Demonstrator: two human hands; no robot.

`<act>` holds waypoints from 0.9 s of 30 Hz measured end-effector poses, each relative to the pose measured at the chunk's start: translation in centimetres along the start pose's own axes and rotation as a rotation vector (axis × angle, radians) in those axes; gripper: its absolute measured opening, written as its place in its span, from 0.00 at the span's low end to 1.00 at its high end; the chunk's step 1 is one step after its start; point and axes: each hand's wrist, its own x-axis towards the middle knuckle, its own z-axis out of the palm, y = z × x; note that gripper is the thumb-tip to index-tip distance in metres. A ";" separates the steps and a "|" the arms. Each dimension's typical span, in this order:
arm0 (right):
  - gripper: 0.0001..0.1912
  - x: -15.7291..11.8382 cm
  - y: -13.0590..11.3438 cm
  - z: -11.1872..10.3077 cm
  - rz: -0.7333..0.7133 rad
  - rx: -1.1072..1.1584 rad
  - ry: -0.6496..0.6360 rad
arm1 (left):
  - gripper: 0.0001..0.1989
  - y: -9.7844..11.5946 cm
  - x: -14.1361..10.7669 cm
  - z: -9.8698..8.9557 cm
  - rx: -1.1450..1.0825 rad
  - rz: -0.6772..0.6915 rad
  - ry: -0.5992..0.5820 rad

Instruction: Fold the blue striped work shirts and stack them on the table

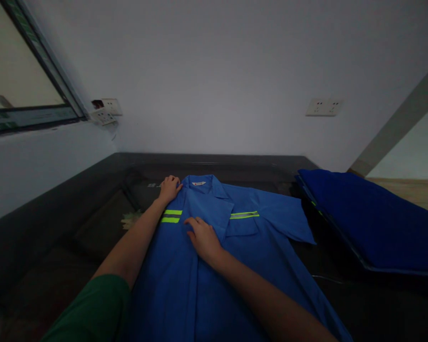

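Note:
A blue short-sleeved work shirt (pixel 214 266) lies front side up, its collar toward the wall and yellow-green reflective strips across the chest. At the shirt's left shoulder, beside the collar, my left hand (pixel 170 188) has its fingers bent and closed on the cloth. The sleeve on that side is out of sight. My right hand (pixel 204 239) rests over the upper front near the placket, thumb and fingers apart, nothing held in it. The sleeve on the right is spread outward. One front panel is turned back at the neck like a lapel.
Beneath the shirt is a dark, glossy table (pixel 103 223). A stack of folded blue cloth (pixel 367 213) sits at the right. Wall sockets (pixel 324 107) are on the white wall behind, with more sockets (pixel 107 111) near the window (pixel 24 61) at left.

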 end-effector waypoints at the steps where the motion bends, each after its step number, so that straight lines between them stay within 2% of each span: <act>1: 0.17 0.0 -0.1 0.0 0.006 -0.020 0.005 | 0.11 0.3 -0.2 -0.1 -0.002 -0.042 0.011; 5: 0.16 -0.1 -0.4 -0.2 0.043 -0.130 -0.010 | 0.16 1.7 -0.7 -1.9 -0.006 -0.111 0.097; 7: 0.17 -0.2 -0.6 -0.3 0.048 -0.204 -0.034 | 0.17 2.6 -1.3 -3.1 -0.002 -0.075 0.140; 9: 0.19 -0.3 -0.8 -0.3 0.036 -0.270 -0.052 | 0.16 3.6 -2.3 -3.9 -0.008 0.002 0.128; 12: 0.18 -0.4 -1.0 -0.3 -0.009 -0.355 -0.056 | 0.19 4.9 -4.6 -3.8 -0.031 0.134 -0.032; 14: 0.17 -0.5 -1.0 -0.3 -0.062 -0.412 -0.022 | 0.23 5.5 -6.2 -3.2 -0.036 0.141 -0.185; 16: 0.17 -0.5 -0.8 -0.2 -0.093 -0.450 0.032 | 0.26 5.9 -7.2 -2.6 -0.030 0.084 -0.295; 18: 0.17 -0.5 -0.5 0.0 -0.079 -0.448 0.074 | 0.27 6.3 -7.6 -2.4 -0.020 0.013 -0.343; 22: 0.23 -0.3 0.4 0.4 -0.013 -0.397 0.072 | 0.31 7.0 -7.2 -2.6 -0.005 -0.121 -0.347; 27: 0.22 -0.4 0.5 0.4 -0.029 -0.414 0.070 | 0.39 7.4 -6.6 -2.4 -0.010 -0.229 -0.306</act>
